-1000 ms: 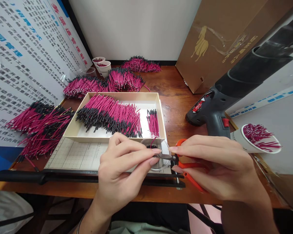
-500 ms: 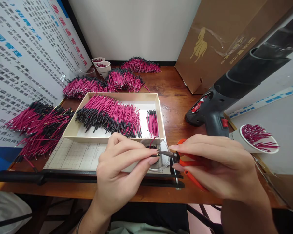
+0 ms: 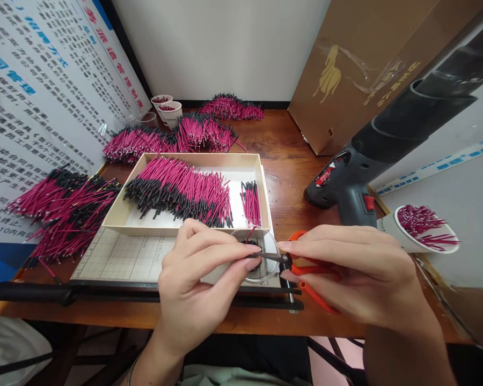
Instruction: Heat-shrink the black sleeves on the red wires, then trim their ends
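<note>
My left hand (image 3: 205,273) is closed, thumb and forefinger pinched together above a round clear dish (image 3: 274,271). A short pink wire (image 3: 250,234) sticks up from behind those fingertips; its lower part is hidden. My right hand (image 3: 358,268) grips small orange-handled scissors (image 3: 306,268). Their narrow dark blades (image 3: 271,257) point left and reach the left fingertips, over the dish. Small dark bits (image 3: 249,247) show in the dish, partly covered by the left fingers.
A cream box (image 3: 137,230) holding black-ended pink wires (image 3: 185,187) rests on a paper trimmer (image 3: 121,257). More wire heaps (image 3: 68,214) lie left and behind. A heat gun (image 3: 354,182) and a paper cup (image 3: 402,230) of wires stand right, before a cardboard box (image 3: 342,69).
The scissors have shifted slightly left and their blades, a little apart before, now look closed together at the left fingertips. My left hand has hardly moved.
</note>
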Action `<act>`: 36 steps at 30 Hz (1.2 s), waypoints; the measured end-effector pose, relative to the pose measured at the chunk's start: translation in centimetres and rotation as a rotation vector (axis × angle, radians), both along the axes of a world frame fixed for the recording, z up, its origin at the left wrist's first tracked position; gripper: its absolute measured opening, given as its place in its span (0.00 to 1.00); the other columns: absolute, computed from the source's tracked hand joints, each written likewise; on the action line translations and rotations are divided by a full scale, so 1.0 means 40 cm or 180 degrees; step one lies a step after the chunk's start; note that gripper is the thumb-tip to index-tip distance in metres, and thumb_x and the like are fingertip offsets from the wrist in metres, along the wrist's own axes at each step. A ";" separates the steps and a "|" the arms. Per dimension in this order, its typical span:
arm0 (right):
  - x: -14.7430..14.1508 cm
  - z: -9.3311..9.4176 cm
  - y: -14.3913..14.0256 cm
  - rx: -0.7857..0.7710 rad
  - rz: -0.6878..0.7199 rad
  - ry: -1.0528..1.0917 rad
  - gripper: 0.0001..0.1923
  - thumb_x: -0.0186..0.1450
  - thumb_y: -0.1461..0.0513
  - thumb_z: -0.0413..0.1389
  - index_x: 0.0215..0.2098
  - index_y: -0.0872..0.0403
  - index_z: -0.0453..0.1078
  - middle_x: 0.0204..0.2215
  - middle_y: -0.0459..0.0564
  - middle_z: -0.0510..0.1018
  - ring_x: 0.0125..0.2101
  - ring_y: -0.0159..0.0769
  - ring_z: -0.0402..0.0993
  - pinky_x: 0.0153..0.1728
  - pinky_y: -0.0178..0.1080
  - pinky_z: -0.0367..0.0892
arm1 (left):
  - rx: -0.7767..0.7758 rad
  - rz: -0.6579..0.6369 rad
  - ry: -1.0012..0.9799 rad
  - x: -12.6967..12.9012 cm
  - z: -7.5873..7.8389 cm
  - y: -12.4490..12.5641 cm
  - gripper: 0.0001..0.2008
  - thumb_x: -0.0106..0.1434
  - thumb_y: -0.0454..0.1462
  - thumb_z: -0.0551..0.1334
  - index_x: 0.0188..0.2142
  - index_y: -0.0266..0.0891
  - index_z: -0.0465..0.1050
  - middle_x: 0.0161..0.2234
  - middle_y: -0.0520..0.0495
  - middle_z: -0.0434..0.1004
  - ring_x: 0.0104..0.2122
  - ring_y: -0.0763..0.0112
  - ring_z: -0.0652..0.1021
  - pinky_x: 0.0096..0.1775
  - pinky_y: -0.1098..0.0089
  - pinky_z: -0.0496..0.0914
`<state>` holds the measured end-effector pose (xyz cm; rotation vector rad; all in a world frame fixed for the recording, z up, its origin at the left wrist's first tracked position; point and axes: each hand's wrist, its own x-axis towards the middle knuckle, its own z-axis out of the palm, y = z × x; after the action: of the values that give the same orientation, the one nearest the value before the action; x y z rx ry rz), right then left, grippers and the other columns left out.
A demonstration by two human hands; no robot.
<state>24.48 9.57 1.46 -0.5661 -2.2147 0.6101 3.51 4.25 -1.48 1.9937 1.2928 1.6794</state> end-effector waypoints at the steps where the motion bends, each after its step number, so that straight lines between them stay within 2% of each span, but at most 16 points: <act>1: 0.002 0.003 0.000 0.0020 -0.0028 -0.0031 0.17 0.62 0.74 0.61 0.47 0.54 0.75 0.33 0.48 0.83 0.30 0.28 0.78 0.30 0.29 0.72 | 0.0000 0.0003 -0.0006 0.000 0.000 0.000 0.10 0.63 0.26 0.69 0.39 0.42 0.78 0.33 0.53 0.81 0.32 0.73 0.74 0.36 0.64 0.65; 7: 0.003 0.008 -0.003 -0.0049 -0.0147 0.0033 0.17 0.61 0.72 0.62 0.46 0.51 0.76 0.29 0.45 0.82 0.27 0.28 0.76 0.27 0.30 0.70 | 0.0019 0.0098 -0.0017 0.001 0.001 0.002 0.10 0.62 0.26 0.70 0.39 0.43 0.78 0.31 0.54 0.80 0.32 0.72 0.74 0.36 0.64 0.65; 28: 0.004 -0.004 0.000 -0.0014 0.0053 0.0032 0.17 0.62 0.74 0.61 0.47 0.54 0.74 0.31 0.47 0.82 0.28 0.29 0.76 0.28 0.31 0.71 | 0.0106 0.0067 -0.0087 0.009 0.001 0.003 0.10 0.62 0.26 0.69 0.38 0.41 0.77 0.31 0.54 0.80 0.32 0.73 0.74 0.37 0.64 0.65; 36: 0.002 -0.001 -0.004 0.0031 -0.0092 -0.0036 0.16 0.63 0.73 0.61 0.47 0.54 0.73 0.32 0.47 0.82 0.30 0.28 0.77 0.30 0.30 0.71 | 0.0110 0.0106 -0.0019 0.010 0.003 0.005 0.10 0.61 0.25 0.69 0.38 0.41 0.77 0.31 0.55 0.79 0.31 0.74 0.74 0.37 0.65 0.66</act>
<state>24.55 9.42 1.42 -0.5970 -2.2152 0.5823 3.90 4.46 -1.34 1.9954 1.3107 1.7330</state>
